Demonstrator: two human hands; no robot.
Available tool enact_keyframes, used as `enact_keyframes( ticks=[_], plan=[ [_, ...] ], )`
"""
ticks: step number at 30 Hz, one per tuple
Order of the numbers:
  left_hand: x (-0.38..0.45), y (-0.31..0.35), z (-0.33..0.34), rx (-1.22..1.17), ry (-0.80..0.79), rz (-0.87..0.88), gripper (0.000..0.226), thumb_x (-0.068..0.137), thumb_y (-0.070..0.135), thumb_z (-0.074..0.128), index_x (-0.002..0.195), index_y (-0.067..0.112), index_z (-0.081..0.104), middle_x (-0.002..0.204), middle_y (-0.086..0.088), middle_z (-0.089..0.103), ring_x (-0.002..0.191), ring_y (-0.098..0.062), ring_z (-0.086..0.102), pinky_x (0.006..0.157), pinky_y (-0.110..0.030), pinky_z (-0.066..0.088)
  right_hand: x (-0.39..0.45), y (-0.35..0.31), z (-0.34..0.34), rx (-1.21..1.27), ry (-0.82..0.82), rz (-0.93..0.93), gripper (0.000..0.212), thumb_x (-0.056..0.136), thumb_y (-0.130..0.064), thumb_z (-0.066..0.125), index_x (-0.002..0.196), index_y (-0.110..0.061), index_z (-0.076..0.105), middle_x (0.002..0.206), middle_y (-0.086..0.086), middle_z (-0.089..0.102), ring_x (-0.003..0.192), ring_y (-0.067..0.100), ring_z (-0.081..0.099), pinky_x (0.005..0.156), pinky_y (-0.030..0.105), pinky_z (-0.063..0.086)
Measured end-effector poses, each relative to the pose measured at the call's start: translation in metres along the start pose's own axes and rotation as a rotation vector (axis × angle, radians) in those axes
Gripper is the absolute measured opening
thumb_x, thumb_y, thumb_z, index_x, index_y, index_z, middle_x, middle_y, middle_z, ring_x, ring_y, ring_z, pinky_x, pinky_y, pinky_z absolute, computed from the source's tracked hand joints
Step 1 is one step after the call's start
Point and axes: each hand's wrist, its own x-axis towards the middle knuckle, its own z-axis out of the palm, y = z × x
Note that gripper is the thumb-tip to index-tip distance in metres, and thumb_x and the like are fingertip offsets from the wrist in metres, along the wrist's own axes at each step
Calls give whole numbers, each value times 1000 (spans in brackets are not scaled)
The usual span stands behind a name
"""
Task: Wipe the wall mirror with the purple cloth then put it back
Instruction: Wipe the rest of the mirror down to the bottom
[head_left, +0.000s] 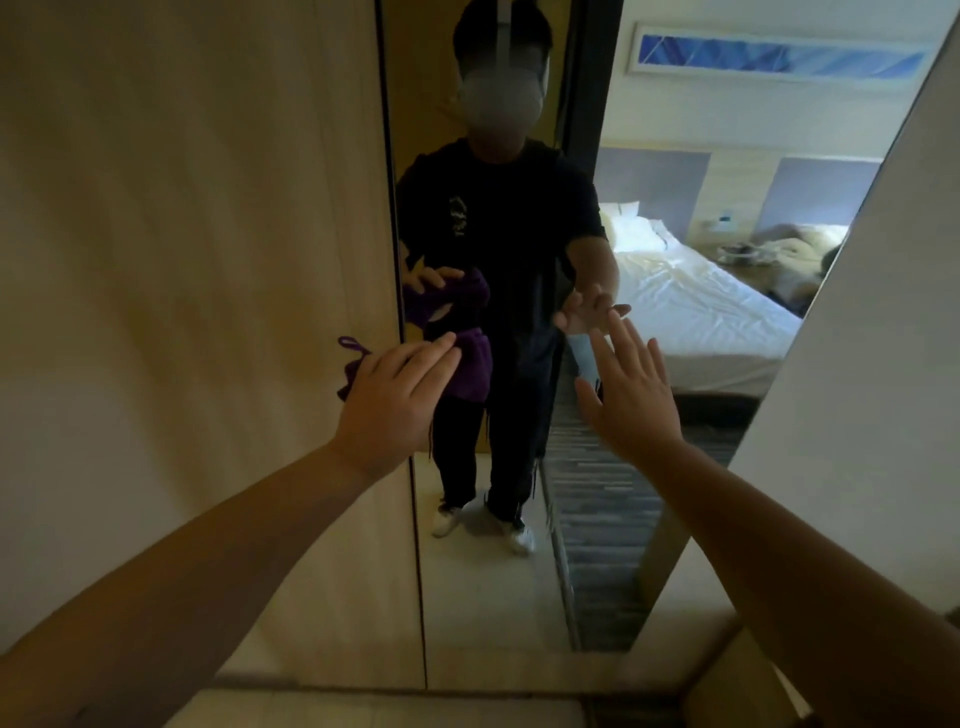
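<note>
Head view, facing the mirror (649, 156), a tall panel set between a wood wall (182, 208) on the left and a pale wall (883, 364) on the right.

Left hand (395, 395): fingers nearly straight, laid flat over the cloth (470, 371), pressing it against the glass near the mirror's left edge. A loose loop of purple cord pokes out left of the hand, over the wood. Thumb hidden, so I cannot tell whether any of the cloth is pinched underneath.

Right hand (631, 387): open, fingers spread and straight, holding nothing, raised close to the glass (contact not resolvable; fingertips nearly meet their reflection).

Reflection shows a bed and striped carpet behind the person.

Judgement on handling: the cloth looks soft, light and bunched, likely fleece or knit. It should drape and fold under the palm, not slide as a pad. Flat-palm pressure suits wiping; for carrying it back, gather the bulk in a fist and not by the cord, which may dangle or snag. Glass is rigid but fragile, so moderate pressure only.
</note>
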Motion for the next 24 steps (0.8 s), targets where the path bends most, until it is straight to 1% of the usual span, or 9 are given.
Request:
enact_keyframes(
  ticks=[2, 4, 6, 11, 15, 17, 19, 22, 24],
  plan=[
    [-1, -1, 7, 8, 17, -12, 49, 110, 20, 22, 126, 1, 64, 135, -13, 60, 110, -32, 62, 88, -46, 49, 4, 3, 3, -21, -8, -24, 69, 101, -42, 37, 159, -22, 6, 167, 3, -7, 153, 19, -11, 124, 50, 0],
    [0, -3, 17, 23, 34, -9, 34, 103, 7, 39, 129, 2, 61, 138, -12, 58, 113, -32, 60, 91, -46, 47, 9, 6, 5, -35, 13, -54, 70, 100, -46, 32, 159, -25, 1, 166, 1, -10, 153, 19, -12, 123, 49, -3],
    [4, -4, 26, 46, 48, -17, 37, 95, 2, 51, 131, 3, 59, 140, -12, 57, 115, -32, 59, 91, -46, 46, 11, 10, 9, -43, 30, -85, 69, 99, -48, 28, 159, -26, 1, 166, 1, -9, 153, 18, -13, 123, 50, -3],
    [29, -6, 43, 65, 130, -51, 43, 92, 4, 53, 135, 4, 53, 142, -12, 54, 121, -31, 54, 97, -48, 44, 5, 22, 28, -30, 95, -128, 70, 99, -45, 33, 160, -24, 3, 166, 2, -10, 153, 21, -12, 123, 54, 1],
    [41, -17, 61, 96, 241, -15, 43, 93, 4, 57, 135, 4, 52, 141, -14, 54, 122, -32, 54, 97, -50, 46, 7, 31, 48, -48, 263, -169, 71, 99, -42, 40, 159, -19, 12, 167, 3, -5, 154, 22, -8, 123, 50, -5],
    [45, -28, 69, 151, 293, 30, 44, 93, 11, 66, 134, 3, 52, 141, -14, 54, 120, -32, 54, 95, -49, 46, 12, 32, 58, -77, 375, -188, 67, 101, -42, 42, 159, -18, 17, 167, 4, 1, 154, 23, -5, 123, 51, -2],
    [48, -32, 75, 199, 354, 46, 41, 99, 22, 59, 135, 2, 53, 142, -14, 54, 116, -34, 55, 94, -50, 47, 19, 33, 66, -88, 482, -175, 64, 103, -41, 45, 158, -19, 21, 166, 7, 10, 154, 24, -1, 123, 49, -2],
    [45, -27, 81, 158, 433, -23, 53, 107, 36, 28, 135, -1, 53, 143, -16, 52, 115, -40, 55, 96, -52, 44, 29, 37, 71, -141, 537, -93, 66, 105, -49, 37, 158, -19, 14, 167, 8, 5, 153, 24, -5, 122, 47, -7],
    [35, -24, 91, 144, 482, -50, 48, 105, 31, 35, 138, 0, 51, 146, -14, 49, 119, -39, 53, 99, -51, 41, 30, 40, 81, -169, 561, -35, 67, 103, -53, 21, 158, -17, 11, 167, 8, -1, 153, 22, -10, 122, 46, -9]
  ],
)
